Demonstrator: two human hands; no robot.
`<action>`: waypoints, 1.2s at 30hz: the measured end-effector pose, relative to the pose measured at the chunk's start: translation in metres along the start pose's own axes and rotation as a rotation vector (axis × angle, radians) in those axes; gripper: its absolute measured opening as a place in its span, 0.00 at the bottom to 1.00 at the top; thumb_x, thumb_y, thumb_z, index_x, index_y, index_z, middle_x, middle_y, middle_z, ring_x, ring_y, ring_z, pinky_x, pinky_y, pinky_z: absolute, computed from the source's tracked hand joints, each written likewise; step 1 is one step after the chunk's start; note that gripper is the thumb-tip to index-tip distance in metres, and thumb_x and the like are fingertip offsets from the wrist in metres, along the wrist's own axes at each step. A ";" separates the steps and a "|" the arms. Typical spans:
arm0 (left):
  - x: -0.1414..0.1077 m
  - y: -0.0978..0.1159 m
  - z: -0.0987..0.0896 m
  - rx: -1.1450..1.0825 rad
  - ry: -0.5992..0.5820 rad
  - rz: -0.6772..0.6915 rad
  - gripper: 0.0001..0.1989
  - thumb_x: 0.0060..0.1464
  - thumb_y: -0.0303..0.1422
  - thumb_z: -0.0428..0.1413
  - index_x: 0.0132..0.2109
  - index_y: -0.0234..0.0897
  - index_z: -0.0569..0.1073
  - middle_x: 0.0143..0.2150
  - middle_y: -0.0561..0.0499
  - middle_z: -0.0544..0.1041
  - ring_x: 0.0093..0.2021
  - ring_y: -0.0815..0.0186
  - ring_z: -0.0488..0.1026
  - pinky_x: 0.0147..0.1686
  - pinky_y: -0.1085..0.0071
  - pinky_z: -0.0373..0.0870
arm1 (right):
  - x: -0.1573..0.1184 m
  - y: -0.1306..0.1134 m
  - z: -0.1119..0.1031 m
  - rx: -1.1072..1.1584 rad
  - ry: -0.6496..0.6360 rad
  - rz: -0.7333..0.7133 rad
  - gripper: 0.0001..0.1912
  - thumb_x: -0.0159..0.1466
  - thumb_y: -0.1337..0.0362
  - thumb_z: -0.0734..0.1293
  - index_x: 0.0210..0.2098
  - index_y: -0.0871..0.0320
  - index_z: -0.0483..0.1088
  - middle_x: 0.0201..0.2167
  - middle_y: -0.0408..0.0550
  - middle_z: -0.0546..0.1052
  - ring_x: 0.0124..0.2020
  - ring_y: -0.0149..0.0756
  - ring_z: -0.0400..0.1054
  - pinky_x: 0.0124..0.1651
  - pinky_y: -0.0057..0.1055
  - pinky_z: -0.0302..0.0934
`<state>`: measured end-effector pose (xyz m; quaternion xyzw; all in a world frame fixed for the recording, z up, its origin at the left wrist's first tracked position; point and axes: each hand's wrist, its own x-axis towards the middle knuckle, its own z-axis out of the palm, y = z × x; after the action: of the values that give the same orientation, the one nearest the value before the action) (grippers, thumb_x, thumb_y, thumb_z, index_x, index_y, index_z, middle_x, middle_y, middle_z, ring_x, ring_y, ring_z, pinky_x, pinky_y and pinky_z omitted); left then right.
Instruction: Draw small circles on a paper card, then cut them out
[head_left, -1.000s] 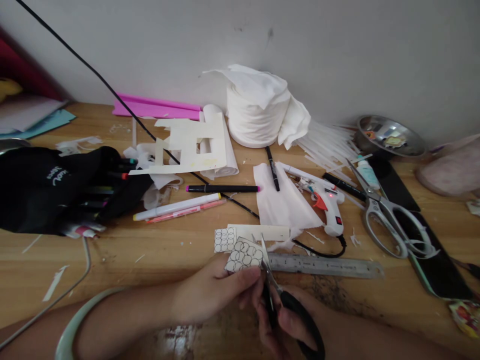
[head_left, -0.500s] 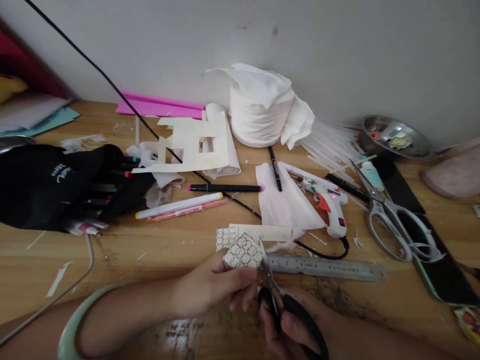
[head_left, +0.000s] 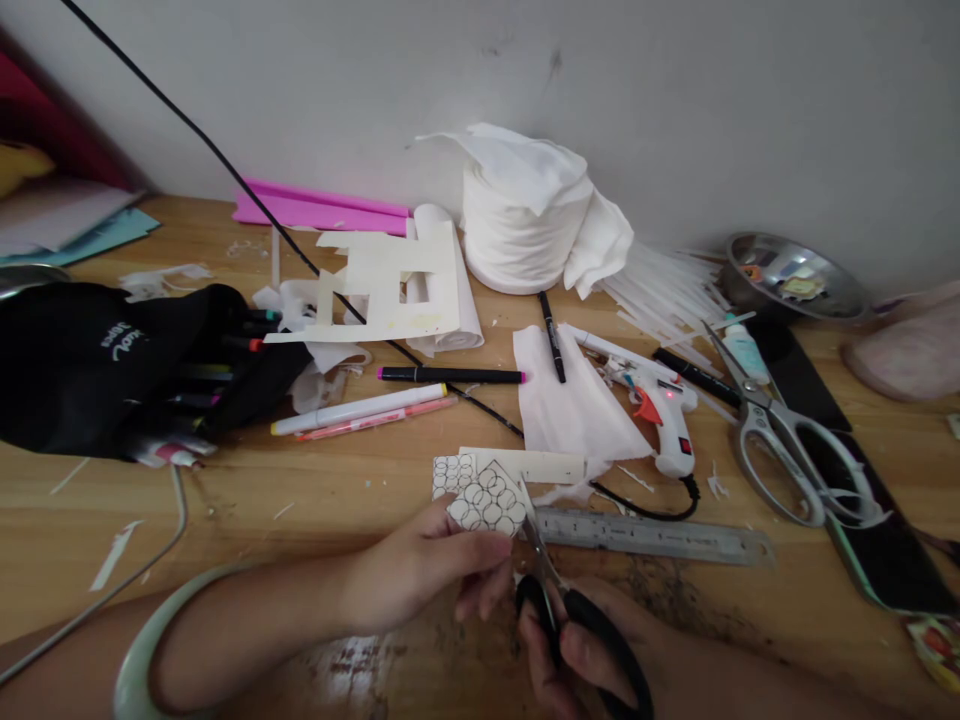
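Between the thumb and fingers of my left hand [head_left: 427, 565] is a small piece of white paper [head_left: 489, 502] drawn with black overlapping circles. My right hand [head_left: 577, 650] grips black-handled scissors [head_left: 541, 560], whose blades point up and away from me. The blades stand slightly apart at the right edge of the patterned paper. Behind the held piece lies another circle-patterned piece [head_left: 448, 472], and a plain white paper strip [head_left: 544, 464] lies beside it. Just right of the scissors is a metal ruler [head_left: 660, 537], its left end partly covered by the blades.
A white glue gun [head_left: 671, 430] with its cord and large grey scissors [head_left: 772, 430] lie to the right. Several markers [head_left: 450, 375] are in the middle. A black marker bag [head_left: 135, 370] sits left, a white tissue roll [head_left: 525, 220] at the back, a metal bowl [head_left: 795, 275] at back right.
Both hands, the patterned paper and the scissors look almost unchanged. The camera view has shifted very slightly.
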<state>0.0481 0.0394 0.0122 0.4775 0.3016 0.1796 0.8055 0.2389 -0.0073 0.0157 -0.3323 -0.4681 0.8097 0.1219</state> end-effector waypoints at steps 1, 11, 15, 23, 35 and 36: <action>0.000 0.000 0.000 0.000 -0.003 0.010 0.21 0.52 0.45 0.48 0.20 0.35 0.64 0.15 0.55 0.62 0.16 0.73 0.56 0.19 0.74 0.53 | 0.000 -0.002 0.000 -0.019 0.002 0.003 0.30 0.55 0.35 0.53 0.27 0.58 0.56 0.20 0.41 0.62 0.21 0.25 0.54 0.25 0.26 0.50; 0.000 -0.002 -0.002 -0.034 0.018 0.017 0.20 0.51 0.42 0.47 0.16 0.36 0.61 0.13 0.55 0.59 0.15 0.73 0.54 0.18 0.74 0.51 | -0.003 -0.003 -0.002 -0.115 0.001 0.048 0.31 0.55 0.34 0.51 0.26 0.59 0.56 0.20 0.42 0.61 0.21 0.26 0.53 0.24 0.26 0.48; 0.000 -0.007 -0.005 -0.027 0.059 0.038 0.20 0.50 0.43 0.48 0.17 0.36 0.61 0.13 0.56 0.57 0.15 0.73 0.52 0.18 0.74 0.50 | -0.003 -0.005 -0.001 -0.098 -0.007 0.074 0.31 0.54 0.33 0.52 0.26 0.58 0.55 0.20 0.41 0.60 0.21 0.26 0.52 0.23 0.25 0.46; 0.002 -0.002 -0.001 0.085 0.105 0.083 0.21 0.52 0.45 0.46 0.19 0.37 0.60 0.17 0.55 0.59 0.19 0.71 0.56 0.22 0.73 0.52 | -0.002 0.000 -0.001 -0.023 -0.001 0.063 0.29 0.56 0.36 0.54 0.27 0.60 0.57 0.20 0.41 0.61 0.20 0.23 0.52 0.23 0.22 0.47; 0.003 0.000 -0.005 0.029 0.064 0.030 0.18 0.50 0.40 0.46 0.16 0.37 0.59 0.13 0.58 0.55 0.15 0.74 0.50 0.17 0.75 0.48 | 0.000 0.002 -0.001 0.045 0.065 0.066 0.33 0.50 0.34 0.59 0.25 0.61 0.58 0.17 0.41 0.61 0.17 0.23 0.53 0.19 0.22 0.46; 0.003 0.000 -0.005 0.034 0.058 0.028 0.18 0.50 0.40 0.46 0.16 0.37 0.59 0.13 0.58 0.55 0.15 0.74 0.50 0.17 0.75 0.48 | 0.001 0.000 -0.001 0.048 0.070 0.075 0.33 0.49 0.33 0.59 0.25 0.61 0.58 0.17 0.41 0.61 0.17 0.23 0.52 0.19 0.21 0.46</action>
<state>0.0471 0.0445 0.0098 0.4897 0.3212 0.1994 0.7857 0.2389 -0.0065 0.0151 -0.3746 -0.4314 0.8125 0.1156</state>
